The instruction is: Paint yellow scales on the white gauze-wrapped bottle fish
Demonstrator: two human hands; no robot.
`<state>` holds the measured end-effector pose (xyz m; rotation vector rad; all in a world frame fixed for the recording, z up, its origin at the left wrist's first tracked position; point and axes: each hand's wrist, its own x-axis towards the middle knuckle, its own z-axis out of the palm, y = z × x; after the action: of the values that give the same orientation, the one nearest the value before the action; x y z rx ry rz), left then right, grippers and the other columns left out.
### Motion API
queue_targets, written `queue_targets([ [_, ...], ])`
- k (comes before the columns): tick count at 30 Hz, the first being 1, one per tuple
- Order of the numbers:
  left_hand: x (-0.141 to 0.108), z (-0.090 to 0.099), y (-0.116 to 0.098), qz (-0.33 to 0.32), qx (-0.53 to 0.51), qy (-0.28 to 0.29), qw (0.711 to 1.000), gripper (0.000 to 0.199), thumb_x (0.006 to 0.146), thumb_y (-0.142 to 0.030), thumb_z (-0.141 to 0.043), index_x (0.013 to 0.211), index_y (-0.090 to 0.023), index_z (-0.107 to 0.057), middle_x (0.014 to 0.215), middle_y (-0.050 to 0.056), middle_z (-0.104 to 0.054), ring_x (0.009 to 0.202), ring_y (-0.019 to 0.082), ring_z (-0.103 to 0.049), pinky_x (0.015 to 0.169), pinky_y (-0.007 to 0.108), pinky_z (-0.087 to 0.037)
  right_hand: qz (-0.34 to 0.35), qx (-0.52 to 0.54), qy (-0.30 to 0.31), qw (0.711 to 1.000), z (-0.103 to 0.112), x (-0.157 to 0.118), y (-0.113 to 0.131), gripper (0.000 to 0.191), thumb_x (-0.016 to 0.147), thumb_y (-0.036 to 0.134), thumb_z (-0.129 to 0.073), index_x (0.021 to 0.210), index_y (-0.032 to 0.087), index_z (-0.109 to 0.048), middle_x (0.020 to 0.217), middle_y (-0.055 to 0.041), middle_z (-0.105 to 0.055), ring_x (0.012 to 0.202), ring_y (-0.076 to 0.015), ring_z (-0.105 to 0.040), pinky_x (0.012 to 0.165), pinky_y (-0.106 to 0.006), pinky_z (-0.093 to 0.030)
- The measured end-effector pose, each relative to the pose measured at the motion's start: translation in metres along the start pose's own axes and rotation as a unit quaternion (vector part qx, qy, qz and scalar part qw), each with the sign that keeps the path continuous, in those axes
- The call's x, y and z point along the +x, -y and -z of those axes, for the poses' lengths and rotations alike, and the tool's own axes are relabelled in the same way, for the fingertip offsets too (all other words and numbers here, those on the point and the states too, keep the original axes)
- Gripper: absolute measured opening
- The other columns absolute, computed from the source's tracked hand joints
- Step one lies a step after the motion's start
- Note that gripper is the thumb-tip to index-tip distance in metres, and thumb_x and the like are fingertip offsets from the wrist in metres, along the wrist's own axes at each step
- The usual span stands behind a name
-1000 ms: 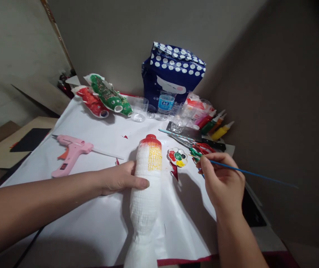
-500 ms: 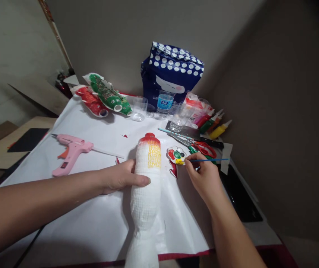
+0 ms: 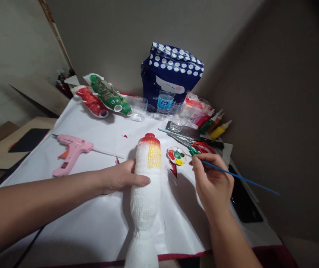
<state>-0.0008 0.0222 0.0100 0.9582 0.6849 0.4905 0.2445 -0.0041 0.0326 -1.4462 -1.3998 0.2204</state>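
A white textured bottle shape (image 3: pixel 145 201) with a red top and a yellow patch below it lies in the middle, its narrowed waist toward me. My left hand (image 3: pixel 128 175) is closed around its left side, thumb across the front. My right hand (image 3: pixel 213 178) pinches a thin blue paintbrush (image 3: pixel 240 177), whose tip is at the right edge of a flower-shaped palette (image 3: pixel 177 156). Red, green, black and yellow paint sit in the palette's wells. A dark red scrap (image 3: pixel 173 170) lies just below the palette.
A pink glue gun (image 3: pixel 72 150) lies at left. Behind are painted fish (image 3: pixel 106 93), clear cups (image 3: pixel 139 109) and a blue bag (image 3: pixel 173 70). Red-handled scissors (image 3: pixel 204 146), paint bottles (image 3: pixel 220 129) and a black phone-like slab (image 3: pixel 245 199) are at right.
My right hand has moved right and slightly down, off the yellow paint. The brush has tilted, its rear end now lower and further right. My left hand and the bottle shape have stayed put.
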Motion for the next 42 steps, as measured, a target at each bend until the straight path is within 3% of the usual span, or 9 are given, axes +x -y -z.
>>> queue_targets([
  [2,0.000,-0.001,-0.001,-0.001,-0.001,0.004,1.000,0.076,0.061,-0.045,-0.093,0.123,-0.012,-0.064,0.119,0.015,-0.074,0.118,0.037,-0.066,0.098,0.042,-0.054,0.001,0.071,-0.013,0.997,0.000,-0.011,0.015,0.007,0.089,0.027,-0.068,0.085,0.021,-0.067,0.073,-0.0005,-0.069,0.061,-0.0150,-0.066,0.058,-0.026,-0.052],
  [6,0.000,-0.003,-0.001,-0.005,0.005,0.007,1.000,0.077,0.061,-0.047,-0.092,0.123,-0.011,-0.064,0.121,0.017,-0.073,0.116,0.037,-0.067,0.097,0.043,-0.054,0.030,0.164,0.049,0.985,-0.002,-0.033,0.036,0.008,0.091,0.015,-0.066,0.091,0.024,-0.067,0.077,0.0009,-0.072,0.067,-0.0147,-0.070,0.062,-0.026,-0.056],
  [9,0.001,-0.002,-0.001,-0.001,0.007,0.010,1.000,0.079,0.061,-0.049,-0.091,0.125,-0.011,-0.064,0.123,0.018,-0.072,0.117,0.038,-0.066,0.098,0.044,-0.053,0.058,0.162,0.077,0.982,-0.005,-0.044,0.040,0.014,0.090,0.011,-0.066,0.096,0.024,-0.067,0.084,0.0007,-0.073,0.077,-0.0160,-0.073,0.071,-0.028,-0.058],
  [14,0.002,-0.001,0.000,-0.005,0.009,0.011,1.000,0.079,0.062,-0.050,-0.091,0.125,-0.011,-0.064,0.123,0.018,-0.072,0.119,0.038,-0.064,0.100,0.045,-0.051,0.062,0.164,0.105,0.979,-0.008,-0.045,0.039,0.015,0.091,0.010,-0.064,0.097,0.023,-0.067,0.087,0.0003,-0.075,0.082,-0.0165,-0.074,0.073,-0.028,-0.058],
  [22,0.001,-0.005,-0.004,-0.036,0.013,0.047,0.998,0.068,0.070,-0.047,-0.086,0.125,-0.013,-0.065,0.126,0.016,-0.071,0.120,0.036,-0.064,0.102,0.043,-0.050,0.073,0.157,0.108,0.979,-0.010,-0.044,0.040,0.014,0.091,0.009,-0.063,0.095,0.022,-0.067,0.086,-0.0004,-0.075,0.081,-0.0161,-0.074,0.073,-0.029,-0.057],
  [42,0.000,-0.004,-0.002,-0.018,0.012,0.023,1.000,0.069,0.067,-0.048,-0.089,0.122,-0.013,-0.066,0.121,0.016,-0.073,0.119,0.037,-0.065,0.104,0.046,-0.049,0.064,0.143,0.104,0.982,-0.009,-0.042,0.041,0.009,0.092,0.013,-0.063,0.093,0.021,-0.067,0.082,-0.0022,-0.075,0.078,-0.0183,-0.074,0.070,-0.031,-0.059],
])
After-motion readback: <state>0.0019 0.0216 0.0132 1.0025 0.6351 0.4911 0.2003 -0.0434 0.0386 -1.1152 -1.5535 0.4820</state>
